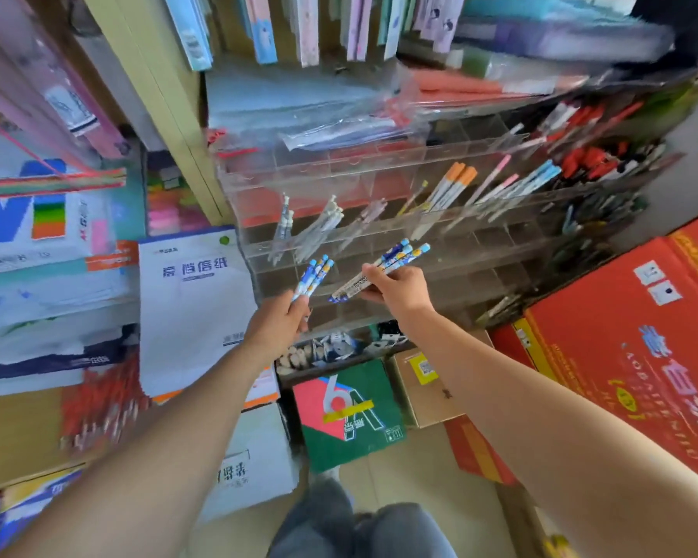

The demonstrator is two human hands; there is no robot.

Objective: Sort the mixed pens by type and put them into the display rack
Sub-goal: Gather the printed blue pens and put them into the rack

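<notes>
left hand (283,320) fingers pinch blue pens (314,277); right hand (395,289) fingers grip patterned pens (383,267) before clear rack (379,235).

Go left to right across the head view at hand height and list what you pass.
white paper pad → left hand gripping the left bundle of blue pens → right hand gripping the right bundle of blue pens → red carton
</notes>
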